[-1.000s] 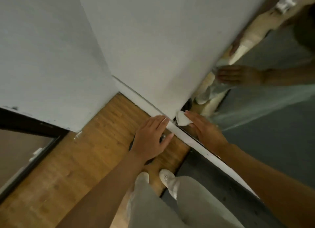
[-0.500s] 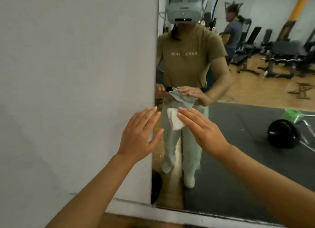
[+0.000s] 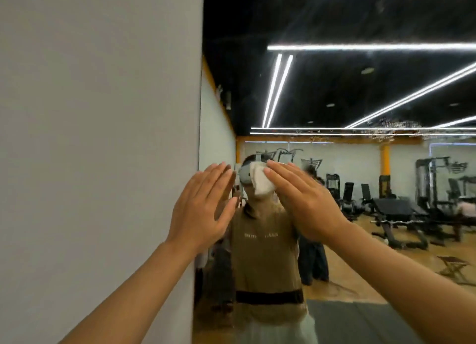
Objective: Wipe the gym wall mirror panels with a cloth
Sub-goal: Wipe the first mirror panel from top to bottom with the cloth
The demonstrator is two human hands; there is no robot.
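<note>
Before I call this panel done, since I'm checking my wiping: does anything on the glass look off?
Yes. A band of smeary specks and streaks runs across the upper mirror, well above where the right hand presses the cloth. The left hand lies flat at the wall edge.

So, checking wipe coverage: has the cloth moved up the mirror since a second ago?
Yes. The cloth under the right hand has climbed the mirror along the wall edge, from baseboard to head height.
</note>
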